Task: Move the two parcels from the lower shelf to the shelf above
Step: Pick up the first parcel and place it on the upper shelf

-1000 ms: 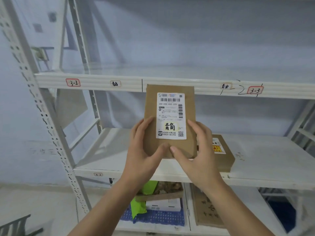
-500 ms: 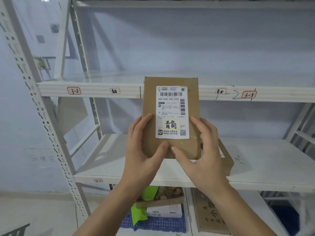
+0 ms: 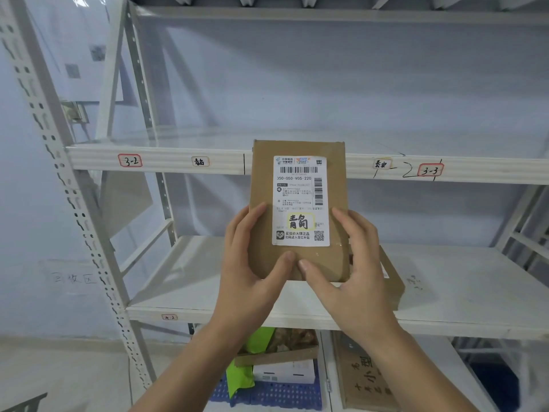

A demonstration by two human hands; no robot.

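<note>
A flat brown cardboard parcel point(image 3: 261, 185) with a white shipping label stands upright in the air, its top edge level with the front lip of the upper shelf point(image 3: 184, 163). My left hand point(image 3: 249, 263) grips its lower left side and my right hand point(image 3: 353, 263) its lower right, thumbs meeting on the front. A second brown parcel point(image 3: 393, 281) lies flat on the lower shelf point(image 3: 184, 292), mostly hidden behind my right hand.
White metal racking with perforated uprights point(image 3: 74, 209) frames the left side. The upper shelf edge carries tags 3-2 point(image 3: 130, 160) and 3-3 point(image 3: 430, 170). Below the lower shelf are a blue crate point(image 3: 267, 394), a green bag and cardboard boxes.
Both hands have lifted the labelled parcel upward, from in front of the lower shelf to level with the upper shelf's edge. The second parcel has stayed on the lower shelf.
</note>
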